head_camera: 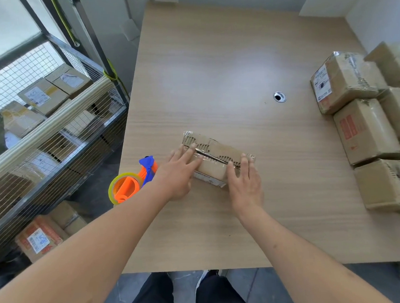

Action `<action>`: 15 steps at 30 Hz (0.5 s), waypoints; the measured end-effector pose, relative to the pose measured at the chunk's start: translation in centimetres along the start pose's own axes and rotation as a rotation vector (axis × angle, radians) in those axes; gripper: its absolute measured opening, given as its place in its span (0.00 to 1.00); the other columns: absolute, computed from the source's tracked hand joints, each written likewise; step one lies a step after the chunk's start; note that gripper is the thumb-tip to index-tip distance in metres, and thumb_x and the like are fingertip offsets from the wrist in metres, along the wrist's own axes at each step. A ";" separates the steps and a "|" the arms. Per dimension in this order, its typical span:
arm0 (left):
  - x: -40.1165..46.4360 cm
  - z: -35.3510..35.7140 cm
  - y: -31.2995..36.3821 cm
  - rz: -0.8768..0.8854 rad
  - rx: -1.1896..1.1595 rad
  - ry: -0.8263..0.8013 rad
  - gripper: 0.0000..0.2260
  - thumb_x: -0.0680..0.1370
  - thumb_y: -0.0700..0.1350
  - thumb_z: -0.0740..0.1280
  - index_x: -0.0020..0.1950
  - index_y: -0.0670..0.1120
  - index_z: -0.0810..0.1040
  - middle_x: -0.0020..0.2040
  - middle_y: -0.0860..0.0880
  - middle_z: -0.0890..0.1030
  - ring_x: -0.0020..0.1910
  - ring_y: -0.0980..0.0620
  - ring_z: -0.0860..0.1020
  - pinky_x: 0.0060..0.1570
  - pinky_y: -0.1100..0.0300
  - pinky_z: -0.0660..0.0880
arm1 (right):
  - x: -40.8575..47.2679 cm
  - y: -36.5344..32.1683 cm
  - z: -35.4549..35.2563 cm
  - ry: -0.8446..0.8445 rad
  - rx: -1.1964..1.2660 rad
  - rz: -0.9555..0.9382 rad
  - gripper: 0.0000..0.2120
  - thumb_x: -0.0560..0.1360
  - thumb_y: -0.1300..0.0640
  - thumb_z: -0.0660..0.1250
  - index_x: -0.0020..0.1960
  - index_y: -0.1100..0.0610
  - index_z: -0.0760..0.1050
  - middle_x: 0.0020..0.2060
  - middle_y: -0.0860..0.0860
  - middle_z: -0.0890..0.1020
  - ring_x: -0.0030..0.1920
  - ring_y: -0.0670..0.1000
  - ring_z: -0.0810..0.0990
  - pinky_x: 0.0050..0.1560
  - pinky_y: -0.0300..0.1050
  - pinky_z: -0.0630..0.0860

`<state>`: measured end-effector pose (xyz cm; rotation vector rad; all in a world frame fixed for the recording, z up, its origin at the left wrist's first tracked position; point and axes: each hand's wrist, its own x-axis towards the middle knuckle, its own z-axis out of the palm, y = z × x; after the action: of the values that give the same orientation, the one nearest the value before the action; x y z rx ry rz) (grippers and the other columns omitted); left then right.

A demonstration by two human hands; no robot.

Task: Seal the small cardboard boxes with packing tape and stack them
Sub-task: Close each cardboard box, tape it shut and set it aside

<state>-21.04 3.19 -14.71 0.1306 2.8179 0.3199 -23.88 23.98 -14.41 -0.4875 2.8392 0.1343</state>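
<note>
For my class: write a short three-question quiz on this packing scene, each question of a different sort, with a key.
1. True or false: the tape dispenser is held in the left hand.
2. Where do the sealed boxes sit? A. along the right edge of the table B. on the floor C. inside the wire cage
3. Fill in: both hands press flat on the small cardboard ____, along its taped seam.

Key
1. False: it lies on the table beside the left wrist.
2. A
3. box; the right hand covers its right end.
</note>
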 end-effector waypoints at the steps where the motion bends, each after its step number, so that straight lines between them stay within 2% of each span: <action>1: -0.2 0.3 0.1 -0.013 0.040 -0.028 0.34 0.81 0.43 0.60 0.84 0.53 0.48 0.84 0.48 0.41 0.82 0.41 0.43 0.80 0.46 0.46 | -0.1 0.1 0.1 0.007 -0.006 0.004 0.38 0.76 0.67 0.68 0.80 0.54 0.56 0.80 0.65 0.51 0.80 0.66 0.53 0.77 0.57 0.60; 3: -0.8 0.6 0.6 -0.042 0.097 -0.049 0.35 0.81 0.45 0.60 0.84 0.54 0.45 0.84 0.48 0.41 0.82 0.40 0.44 0.79 0.44 0.48 | -0.1 -0.2 0.5 0.058 -0.012 -0.007 0.39 0.71 0.68 0.73 0.79 0.57 0.63 0.75 0.66 0.64 0.73 0.67 0.67 0.69 0.58 0.70; 4: -1.0 0.7 0.9 -0.055 0.109 -0.043 0.34 0.81 0.46 0.60 0.84 0.54 0.46 0.84 0.47 0.43 0.82 0.40 0.45 0.79 0.43 0.50 | -0.1 -0.5 0.5 0.057 -0.010 -0.024 0.40 0.70 0.68 0.74 0.79 0.56 0.65 0.72 0.66 0.69 0.69 0.68 0.71 0.65 0.60 0.74; 5: -1.2 0.7 1.1 -0.065 0.119 -0.030 0.33 0.81 0.48 0.60 0.83 0.54 0.48 0.84 0.47 0.46 0.81 0.40 0.48 0.78 0.43 0.53 | 0.1 -0.7 0.6 0.063 -0.011 -0.051 0.40 0.71 0.67 0.72 0.80 0.54 0.63 0.72 0.67 0.69 0.69 0.70 0.71 0.65 0.63 0.74; 6: -1.4 0.6 1.3 -0.072 0.119 -0.017 0.31 0.82 0.50 0.60 0.83 0.55 0.50 0.83 0.46 0.49 0.80 0.39 0.51 0.76 0.43 0.55 | 0.3 -1.0 0.6 0.050 -0.013 -0.078 0.39 0.75 0.65 0.69 0.82 0.51 0.58 0.74 0.69 0.65 0.72 0.72 0.66 0.69 0.65 0.70; 8: -1.9 0.2 1.4 -0.081 0.121 -0.006 0.30 0.82 0.53 0.59 0.83 0.55 0.53 0.83 0.46 0.53 0.78 0.40 0.55 0.74 0.43 0.58 | 0.9 -1.3 0.8 -0.069 -0.030 -0.122 0.40 0.80 0.61 0.61 0.83 0.48 0.41 0.80 0.68 0.46 0.79 0.73 0.49 0.78 0.65 0.54; 10: -2.5 0.0 1.4 -0.092 0.130 -0.014 0.29 0.82 0.54 0.59 0.82 0.53 0.55 0.82 0.47 0.55 0.77 0.40 0.58 0.73 0.44 0.59 | 1.5 -1.1 0.9 -0.129 -0.058 -0.155 0.46 0.80 0.57 0.64 0.82 0.48 0.32 0.79 0.66 0.35 0.79 0.71 0.38 0.80 0.63 0.43; 12: -3.1 0.0 1.4 -0.102 0.118 -0.018 0.30 0.82 0.54 0.60 0.82 0.51 0.55 0.82 0.47 0.57 0.76 0.41 0.60 0.73 0.45 0.60 | 2.1 -0.4 1.1 -0.154 -0.044 -0.196 0.49 0.79 0.49 0.66 0.81 0.46 0.29 0.78 0.64 0.29 0.79 0.68 0.31 0.79 0.62 0.37; 15: -3.4 0.1 1.5 -0.097 0.089 -0.001 0.30 0.81 0.50 0.61 0.82 0.48 0.56 0.82 0.48 0.58 0.74 0.41 0.62 0.71 0.47 0.61 | 3.3 0.9 0.7 -0.193 0.012 -0.261 0.48 0.78 0.38 0.63 0.81 0.44 0.31 0.78 0.59 0.27 0.78 0.63 0.27 0.79 0.59 0.33</action>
<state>-17.69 4.25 -13.46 0.0135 2.8262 0.1733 -27.04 23.86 -15.93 -0.7905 2.5611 0.1081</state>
